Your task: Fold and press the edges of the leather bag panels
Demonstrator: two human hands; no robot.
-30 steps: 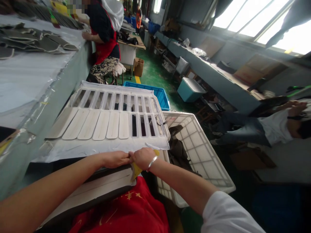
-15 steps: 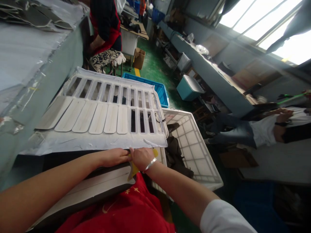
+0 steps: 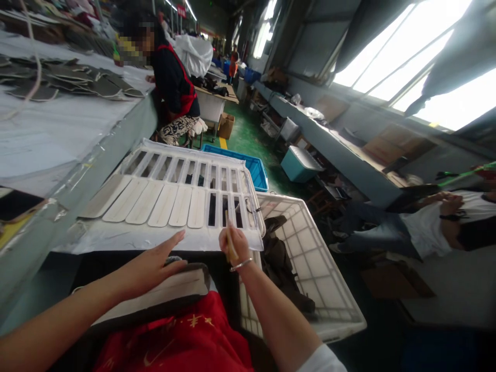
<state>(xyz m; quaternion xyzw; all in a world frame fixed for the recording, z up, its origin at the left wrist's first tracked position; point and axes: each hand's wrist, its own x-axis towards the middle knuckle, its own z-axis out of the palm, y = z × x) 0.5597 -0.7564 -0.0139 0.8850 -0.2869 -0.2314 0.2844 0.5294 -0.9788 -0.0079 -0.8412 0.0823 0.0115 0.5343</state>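
My right hand [image 3: 237,244] is closed around a flat yellow scraper-like tool [image 3: 231,248], now seen nearly edge-on. It is raised in front of the near right edge of a white slotted rack [image 3: 155,240]. My left hand [image 3: 157,266] has its fingers stretched and spread, holding nothing. Below it, across my lap, lies a long pale piece with a dark border [image 3: 170,292]; the hand and forearm cover part of it. Several pale strips with rounded ends [image 3: 145,201] lie side by side on the rack, covering its left slots in the near row.
A white crate [image 3: 325,258] with dark pieces inside stands right of the rack, a blue bin [image 3: 258,173] behind it. The worktable [image 3: 77,134] on my left bears stacked grey pieces. One person sits ahead at that table; another person is at the far right.
My hands have come apart: the right has lifted forward with the yellow tool, off the pale piece. My left hand has drawn back and spread its fingers. The view has tilted up.
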